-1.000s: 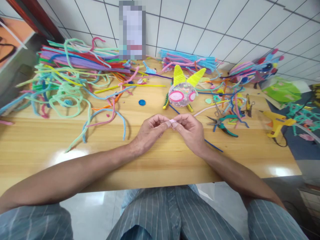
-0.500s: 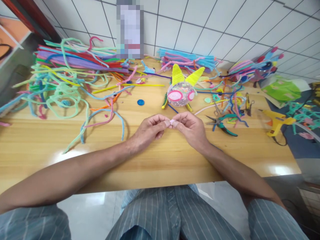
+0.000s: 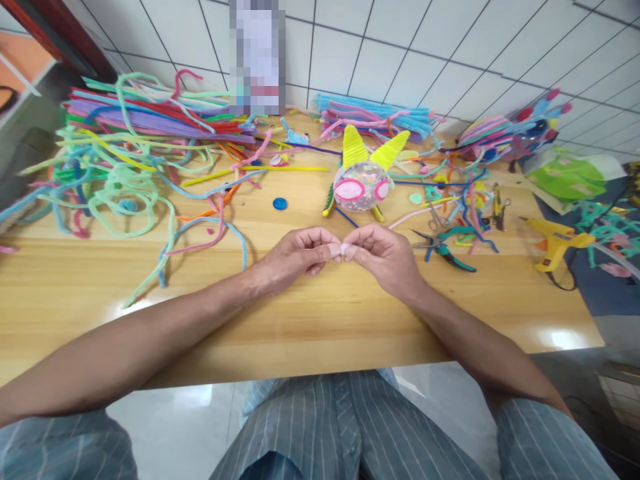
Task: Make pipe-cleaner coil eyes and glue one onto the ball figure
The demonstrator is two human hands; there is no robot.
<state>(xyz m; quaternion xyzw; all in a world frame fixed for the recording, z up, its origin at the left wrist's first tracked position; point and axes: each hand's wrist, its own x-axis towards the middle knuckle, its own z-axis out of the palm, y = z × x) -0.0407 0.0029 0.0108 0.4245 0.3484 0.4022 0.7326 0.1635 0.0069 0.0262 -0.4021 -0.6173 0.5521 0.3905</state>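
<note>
Between the fingertips of both hands is a small pale pink piece [image 3: 344, 249], mostly covered, which looks like pipe cleaner. My left hand [image 3: 305, 257] pinches it from the left with thumb and forefinger. From the right, my right hand [image 3: 383, 259] grips it the same way, so the two hands meet over the table's middle. Just beyond them stands a round, see-through figure [image 3: 361, 193] with yellow pipe-cleaner ears [image 3: 355, 148] and pink oval eyes [image 3: 349, 190]. Neither hand touches that figure.
Loose pipe cleaners [image 3: 125, 193] sprawl on the left, bundles [image 3: 370, 117] lie along the wall. A blue disc [image 3: 280, 203] is left of the figure. Pliers [image 3: 447, 250], scissors [image 3: 439, 217] and a yellow glue gun [image 3: 555, 243] lie right. The table's front edge [image 3: 300, 369] is near my lap.
Both hands stay pinched on the pink piece in nearly the same place, their fingers shifting only slightly. The view has moved a little.
</note>
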